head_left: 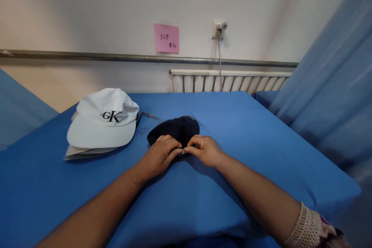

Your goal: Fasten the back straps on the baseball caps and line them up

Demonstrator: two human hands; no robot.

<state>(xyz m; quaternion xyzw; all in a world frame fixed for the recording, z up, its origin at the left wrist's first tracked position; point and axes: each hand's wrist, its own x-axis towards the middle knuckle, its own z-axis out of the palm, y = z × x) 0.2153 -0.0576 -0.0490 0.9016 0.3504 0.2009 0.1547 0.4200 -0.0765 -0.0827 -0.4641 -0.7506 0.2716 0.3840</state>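
A black cap (174, 128) lies on the blue-covered table in front of me. My left hand (162, 151) is closed on the near edge of the cap, thumb and fingers pressed together. Close beside it, my right hand (205, 149) pinches at the same edge with thumb and forefinger. Between my fingertips shows a small whitish piece (182, 152), too small to make out. Part of the cap's near side is hidden by my fingers.
To the left, a white cap (101, 118) with black "CK" lettering rests on other caps, with a dark strap (148, 115) sticking out. Behind the blue table (232, 124) are a radiator (232, 81), a metal rail, a pink note (166, 38) and a socket. Blue curtains (328, 85) hang at the right.
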